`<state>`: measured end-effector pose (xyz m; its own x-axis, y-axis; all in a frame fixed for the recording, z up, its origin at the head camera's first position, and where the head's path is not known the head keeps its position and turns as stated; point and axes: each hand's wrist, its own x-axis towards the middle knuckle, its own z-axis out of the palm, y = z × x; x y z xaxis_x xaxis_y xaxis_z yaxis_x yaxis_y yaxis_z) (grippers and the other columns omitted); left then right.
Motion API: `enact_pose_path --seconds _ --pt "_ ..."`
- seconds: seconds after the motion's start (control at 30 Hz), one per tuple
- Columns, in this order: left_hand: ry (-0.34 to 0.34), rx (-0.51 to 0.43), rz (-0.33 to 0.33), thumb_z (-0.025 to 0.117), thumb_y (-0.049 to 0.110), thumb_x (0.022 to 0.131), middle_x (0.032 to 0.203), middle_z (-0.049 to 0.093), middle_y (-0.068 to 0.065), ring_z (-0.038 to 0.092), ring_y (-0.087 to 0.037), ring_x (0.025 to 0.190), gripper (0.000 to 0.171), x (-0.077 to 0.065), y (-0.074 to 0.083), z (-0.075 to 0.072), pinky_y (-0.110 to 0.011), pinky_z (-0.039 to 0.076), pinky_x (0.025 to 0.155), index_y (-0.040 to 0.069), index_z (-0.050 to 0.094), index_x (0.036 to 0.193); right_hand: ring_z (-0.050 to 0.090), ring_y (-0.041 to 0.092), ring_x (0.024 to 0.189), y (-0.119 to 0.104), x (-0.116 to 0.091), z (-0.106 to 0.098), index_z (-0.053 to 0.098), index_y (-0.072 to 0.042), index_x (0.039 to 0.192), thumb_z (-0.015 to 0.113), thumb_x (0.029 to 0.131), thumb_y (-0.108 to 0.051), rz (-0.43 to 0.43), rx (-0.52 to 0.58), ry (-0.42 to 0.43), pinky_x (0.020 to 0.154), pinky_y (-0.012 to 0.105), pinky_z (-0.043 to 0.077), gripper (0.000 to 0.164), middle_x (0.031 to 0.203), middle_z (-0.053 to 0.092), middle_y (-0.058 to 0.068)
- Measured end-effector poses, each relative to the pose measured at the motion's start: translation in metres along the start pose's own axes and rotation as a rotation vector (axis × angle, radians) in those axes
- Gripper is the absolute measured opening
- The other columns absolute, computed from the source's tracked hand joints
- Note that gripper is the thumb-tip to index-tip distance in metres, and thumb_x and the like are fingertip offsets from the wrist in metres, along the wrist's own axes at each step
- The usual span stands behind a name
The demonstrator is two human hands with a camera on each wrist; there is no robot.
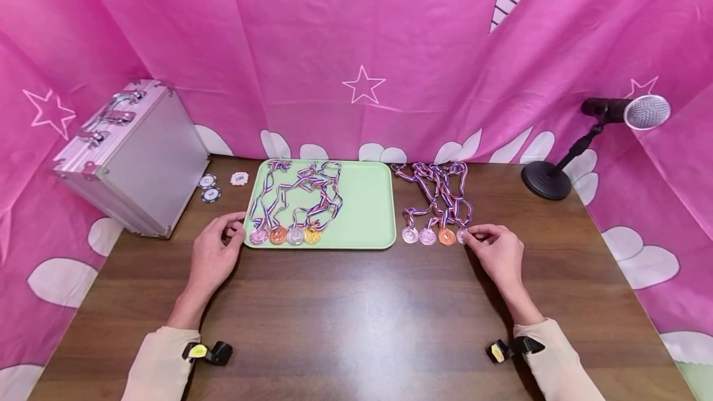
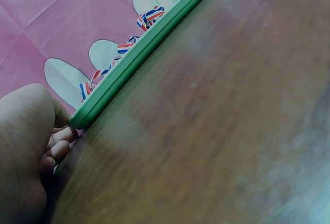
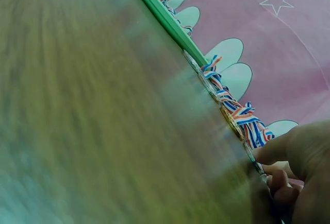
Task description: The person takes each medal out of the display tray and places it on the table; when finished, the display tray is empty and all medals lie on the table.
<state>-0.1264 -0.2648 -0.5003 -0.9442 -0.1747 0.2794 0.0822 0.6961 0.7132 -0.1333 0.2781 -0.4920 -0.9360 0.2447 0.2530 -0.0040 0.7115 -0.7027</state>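
My left hand (image 1: 216,251) grips the left rim of a pale green tray (image 1: 364,203), its fingers curled at the edge. Inside the tray's left half, several medals stand in a row along the front: a pinkish one (image 1: 259,236), a bronze one (image 1: 278,236), a silver one (image 1: 296,236) and a gold one (image 1: 313,235). Their striped ribbons (image 1: 303,184) lie behind them. With thumb and fingers, my right hand (image 1: 498,252) pinches the rightmost silvery medal (image 1: 461,236) on the table, partly hidden by the fingertips. Left of it lie a bronze medal (image 1: 447,237) and two silvery ones (image 1: 419,236).
An upright silver case (image 1: 150,159) stands at the left, with several poker chips (image 1: 210,194) beside it. A microphone (image 1: 646,112) on a black stand (image 1: 547,179) is at the back right. Tangled ribbons (image 1: 437,184) lie right of the tray. Pink cloth (image 1: 312,48) hangs behind the wooden table (image 1: 356,314).
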Motion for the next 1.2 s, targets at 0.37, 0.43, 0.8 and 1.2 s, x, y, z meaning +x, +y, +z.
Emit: enact_pose_path --seconds 0.37,0.43,0.8,1.2 --pt "-0.005 0.000 -0.003 0.066 0.007 0.105 0.107 0.069 -0.013 0.058 -0.021 0.096 0.029 0.000 0.000 -0.001 -0.023 0.039 0.080 0.003 0.076 0.132 0.056 -0.005 0.064 0.001 -0.005 0.004 0.088 -0.009 0.095 0.093 0.089 -0.024 0.044 0.033 0.049 0.068 0.021 0.039 0.016 0.076 0.076 0.004" --pt "-0.009 -0.001 0.000 0.066 0.007 0.105 0.108 0.070 -0.014 0.059 -0.021 0.096 0.030 0.000 0.000 -0.001 -0.022 0.039 0.080 0.004 0.075 0.134 0.056 -0.003 0.062 0.002 -0.006 0.004 0.088 -0.009 0.094 0.093 0.089 -0.023 0.070 0.055 0.064 0.065 0.020 0.040 0.016 0.073 0.074 0.001" --pt "-0.004 -0.001 0.012 0.066 0.006 0.105 0.107 0.070 -0.013 0.057 -0.018 0.094 0.031 0.001 0.000 -0.001 -0.019 0.039 0.078 0.004 0.076 0.134 0.052 -0.007 0.058 0.004 -0.003 0.006 0.087 -0.002 0.098 0.083 0.099 -0.019 0.172 0.154 0.167 0.060 0.017 0.040 0.017 0.064 0.063 -0.020" --pt "-0.004 0.001 -0.004 0.065 0.007 0.106 0.107 0.069 -0.013 0.056 -0.018 0.095 0.030 0.001 0.000 0.000 -0.023 0.040 0.080 0.003 0.075 0.133 0.055 -0.004 0.060 -0.029 -0.017 0.018 0.087 -0.004 0.095 0.086 0.095 -0.011 0.042 0.241 0.155 0.058 0.014 0.041 0.007 0.070 0.071 -0.002"
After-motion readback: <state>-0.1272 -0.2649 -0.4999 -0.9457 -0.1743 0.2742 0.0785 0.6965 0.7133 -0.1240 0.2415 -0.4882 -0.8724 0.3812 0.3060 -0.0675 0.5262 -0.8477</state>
